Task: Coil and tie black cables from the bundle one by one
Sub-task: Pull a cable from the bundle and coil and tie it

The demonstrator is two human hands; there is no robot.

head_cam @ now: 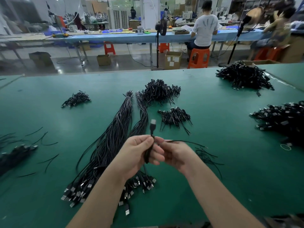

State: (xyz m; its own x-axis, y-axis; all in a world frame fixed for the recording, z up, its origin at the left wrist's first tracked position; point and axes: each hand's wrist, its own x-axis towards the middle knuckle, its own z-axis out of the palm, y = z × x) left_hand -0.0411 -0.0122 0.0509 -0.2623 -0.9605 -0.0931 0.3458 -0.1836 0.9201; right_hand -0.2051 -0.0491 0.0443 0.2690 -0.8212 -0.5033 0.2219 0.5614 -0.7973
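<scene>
Piles of tied cables (160,91) lie toward the table's (222,162) far edge, the long bundle (113,137) running lengthwise mid-table. Above it, the left hand (139,155) grips a coiled cable (148,153) upright, plug (153,124) pointing up. The right hand (177,155) pinches a thin tie (189,142) at the coil.
</scene>
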